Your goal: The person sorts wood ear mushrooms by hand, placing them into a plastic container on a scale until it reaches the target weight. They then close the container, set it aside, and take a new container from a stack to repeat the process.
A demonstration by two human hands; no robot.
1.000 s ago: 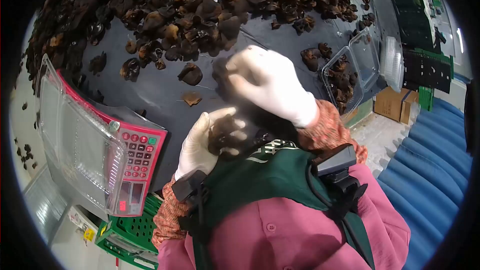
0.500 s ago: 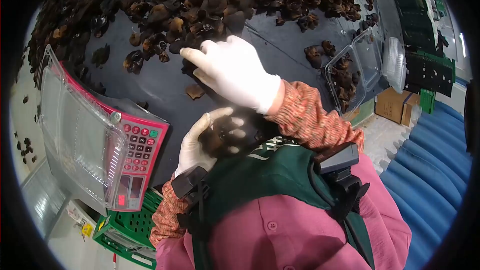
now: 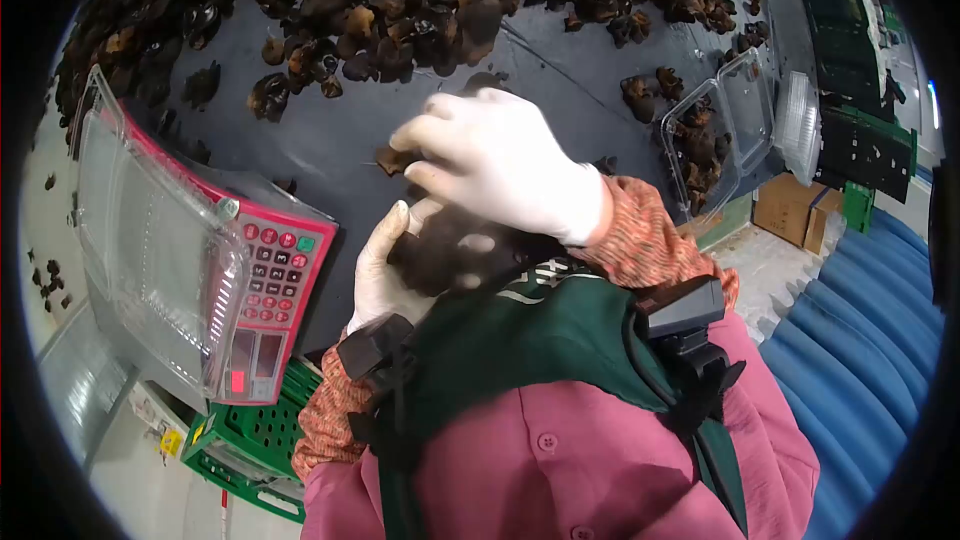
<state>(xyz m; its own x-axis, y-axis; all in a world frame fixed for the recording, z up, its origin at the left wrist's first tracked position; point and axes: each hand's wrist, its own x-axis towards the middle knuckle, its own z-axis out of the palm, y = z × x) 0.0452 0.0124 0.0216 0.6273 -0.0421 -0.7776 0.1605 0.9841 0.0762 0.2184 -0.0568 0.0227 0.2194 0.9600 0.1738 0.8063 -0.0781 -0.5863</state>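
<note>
Dark fungus (image 3: 428, 258) sits gripped in your left hand (image 3: 377, 272), its long axis lost in blur. Just beyond that hand, a brown flake (image 3: 389, 160) lies right at the fingertips of your curled right hand (image 3: 515, 165), the nearer one; whether those fingers hold anything cannot be told.

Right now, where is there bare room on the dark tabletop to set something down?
One patch lies between the pink scale, the loose pieces and the right hand; another between that hand and the open clear box. Crowded: the far side, under the dark heap, and the near side, around the left hand.
</note>
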